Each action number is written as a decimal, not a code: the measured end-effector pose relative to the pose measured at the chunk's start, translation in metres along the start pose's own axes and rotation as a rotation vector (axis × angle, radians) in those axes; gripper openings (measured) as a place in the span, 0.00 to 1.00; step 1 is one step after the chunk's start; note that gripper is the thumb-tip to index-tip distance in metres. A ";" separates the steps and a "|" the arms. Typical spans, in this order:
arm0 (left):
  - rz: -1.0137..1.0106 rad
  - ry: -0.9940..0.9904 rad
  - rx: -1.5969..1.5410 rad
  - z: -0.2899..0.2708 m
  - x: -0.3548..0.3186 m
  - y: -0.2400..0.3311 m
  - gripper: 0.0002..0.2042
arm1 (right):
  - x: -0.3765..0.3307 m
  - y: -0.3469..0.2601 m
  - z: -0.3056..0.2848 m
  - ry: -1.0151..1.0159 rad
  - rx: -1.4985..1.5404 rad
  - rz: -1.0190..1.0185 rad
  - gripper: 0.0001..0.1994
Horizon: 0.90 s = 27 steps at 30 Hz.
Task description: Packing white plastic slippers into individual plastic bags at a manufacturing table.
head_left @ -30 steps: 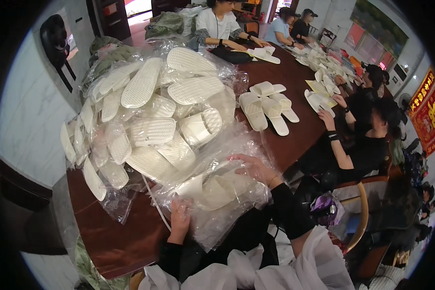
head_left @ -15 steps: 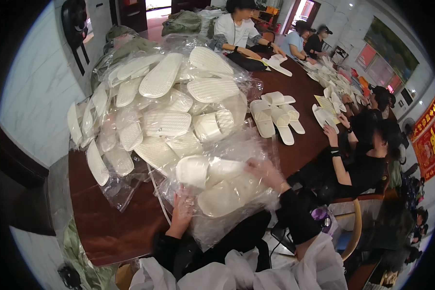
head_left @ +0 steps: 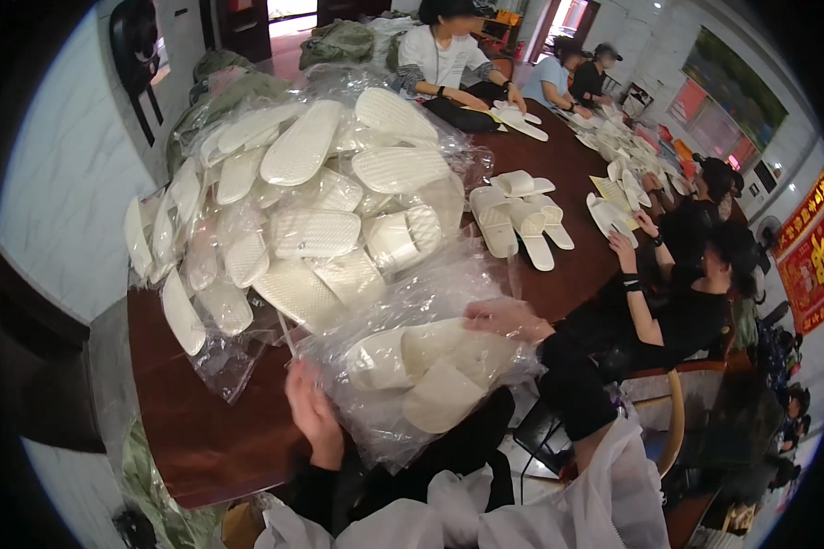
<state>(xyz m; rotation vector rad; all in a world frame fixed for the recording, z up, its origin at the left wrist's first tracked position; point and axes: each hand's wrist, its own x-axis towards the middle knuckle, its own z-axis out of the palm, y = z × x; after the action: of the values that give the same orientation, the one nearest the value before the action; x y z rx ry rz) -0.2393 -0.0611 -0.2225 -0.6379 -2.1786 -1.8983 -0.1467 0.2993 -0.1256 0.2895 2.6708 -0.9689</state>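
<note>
so the left hand pinches the near edge of a clear plastic bag at the table edge, fingers curled into the film. the right hand grips its far side, fingers pressed together. about three white slippers inside. beyond it, one big bagged slipper pile, then roughly five loose slippers.

brown table | bagged white slippers | loose slippers
</note>
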 end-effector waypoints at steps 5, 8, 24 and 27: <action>-0.008 -0.484 0.739 0.025 -0.015 -0.015 0.39 | 0.021 0.039 0.017 0.143 0.052 -0.311 0.17; -0.010 -0.535 0.835 0.034 -0.014 -0.011 0.44 | -0.024 0.066 -0.026 0.464 0.094 -0.036 0.15; 0.059 -0.514 0.975 0.036 -0.016 -0.026 0.40 | -0.046 0.002 0.019 0.728 0.193 -0.076 0.11; 0.008 -0.564 0.908 0.044 -0.013 -0.011 0.39 | -0.041 0.096 0.053 0.768 0.133 0.087 0.12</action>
<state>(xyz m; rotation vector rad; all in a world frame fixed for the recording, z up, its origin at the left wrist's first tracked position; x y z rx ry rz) -0.2265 -0.0221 -0.2451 -1.0194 -2.9694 -0.5559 -0.0707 0.3332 -0.2079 0.9710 3.2108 -1.1890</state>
